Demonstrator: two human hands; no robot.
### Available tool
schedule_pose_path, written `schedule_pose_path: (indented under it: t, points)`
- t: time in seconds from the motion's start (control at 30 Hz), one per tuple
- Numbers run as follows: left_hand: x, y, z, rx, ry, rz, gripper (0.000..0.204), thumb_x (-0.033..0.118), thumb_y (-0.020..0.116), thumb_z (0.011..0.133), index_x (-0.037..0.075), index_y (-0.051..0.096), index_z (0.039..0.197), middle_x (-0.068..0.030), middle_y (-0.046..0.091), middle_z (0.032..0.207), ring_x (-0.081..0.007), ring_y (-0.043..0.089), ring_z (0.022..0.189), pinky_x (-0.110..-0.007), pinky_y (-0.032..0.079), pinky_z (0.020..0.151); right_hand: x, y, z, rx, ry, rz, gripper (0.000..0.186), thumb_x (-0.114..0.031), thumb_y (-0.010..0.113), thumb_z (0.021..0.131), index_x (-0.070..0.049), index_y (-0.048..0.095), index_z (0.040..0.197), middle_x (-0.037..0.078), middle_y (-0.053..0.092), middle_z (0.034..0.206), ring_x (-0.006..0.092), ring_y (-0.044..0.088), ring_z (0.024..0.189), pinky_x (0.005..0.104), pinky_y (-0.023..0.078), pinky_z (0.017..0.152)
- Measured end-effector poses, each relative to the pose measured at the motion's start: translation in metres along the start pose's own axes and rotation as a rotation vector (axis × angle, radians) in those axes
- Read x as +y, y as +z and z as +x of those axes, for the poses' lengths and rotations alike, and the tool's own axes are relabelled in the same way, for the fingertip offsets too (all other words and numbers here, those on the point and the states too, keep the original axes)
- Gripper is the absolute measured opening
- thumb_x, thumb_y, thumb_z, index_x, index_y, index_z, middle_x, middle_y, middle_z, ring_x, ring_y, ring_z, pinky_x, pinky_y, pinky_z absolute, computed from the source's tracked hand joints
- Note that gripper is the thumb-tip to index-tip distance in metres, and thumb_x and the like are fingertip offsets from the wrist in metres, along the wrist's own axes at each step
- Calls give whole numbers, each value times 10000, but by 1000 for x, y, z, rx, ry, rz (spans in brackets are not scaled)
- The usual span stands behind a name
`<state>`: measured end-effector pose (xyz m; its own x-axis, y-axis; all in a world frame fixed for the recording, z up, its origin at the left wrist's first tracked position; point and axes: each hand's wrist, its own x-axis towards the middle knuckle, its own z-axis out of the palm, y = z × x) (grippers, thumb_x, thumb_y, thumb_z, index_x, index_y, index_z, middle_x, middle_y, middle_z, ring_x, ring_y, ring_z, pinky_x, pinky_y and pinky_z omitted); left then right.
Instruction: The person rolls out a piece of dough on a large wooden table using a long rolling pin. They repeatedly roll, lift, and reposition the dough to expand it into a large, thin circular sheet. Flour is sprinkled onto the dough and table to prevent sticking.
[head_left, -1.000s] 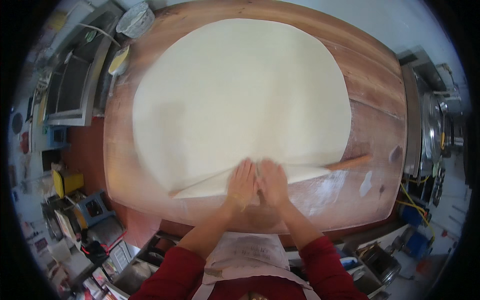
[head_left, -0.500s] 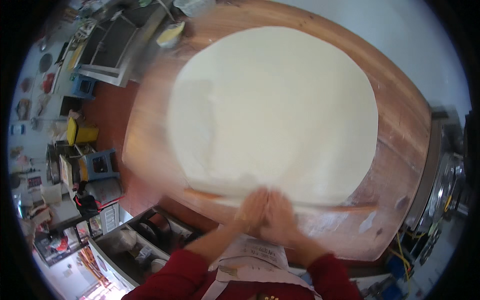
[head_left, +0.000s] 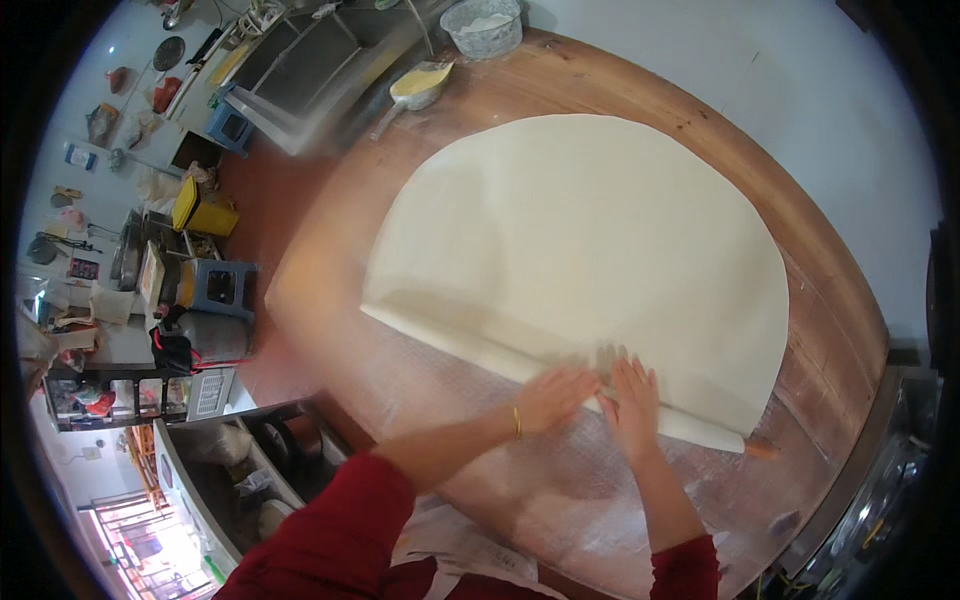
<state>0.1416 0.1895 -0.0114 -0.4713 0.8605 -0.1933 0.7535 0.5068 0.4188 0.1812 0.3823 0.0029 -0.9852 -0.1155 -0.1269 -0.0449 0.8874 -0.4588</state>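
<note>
This looks like a working kitchen, perhaps a small bakery or noodle shop. A broad wooden counter (head_left: 330,290), dusted with flour in places, carries a very large sheet of dough (head_left: 580,240) with its near edge wrapped around a rolling pin (head_left: 762,451). At the far left corner sit a scoop (head_left: 420,90) and a bowl (head_left: 487,42) of white powder, near a metal sink (head_left: 310,70). Shiny metalware (head_left: 872,510) stands at the right, and the person wears a pale apron (head_left: 470,545).

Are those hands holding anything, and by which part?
No clear grip shows: the left hand and right hand lie on the rolled dough edge, between its ends.
</note>
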Motion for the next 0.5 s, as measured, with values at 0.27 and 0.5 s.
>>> schedule_pose_path:
  t: [0.27, 0.5]
  points:
    - [-116, -92, 139, 80, -33, 172, 716, 497, 555, 807, 89, 344, 1356, -107, 420, 1336, -256, 373, 1239, -430, 228, 1063, 130, -60, 73, 232, 145, -327, 700, -254, 718, 701, -44, 411, 1294, 160, 450, 1288, 350, 382, 1214, 482, 243, 1044]
    - [-155, -124, 144, 187, -229, 317, 622, 564, 654, 688, 108, 556, 1099, -98, 562, 1081, -245, 522, 1052, -395, 431, 890, 109, -87, 126, 202, 187, -291, 608, -346, 775, 615, -79, 563, 1118, 135, 588, 1008, 308, 556, 961, 404, 432, 844]
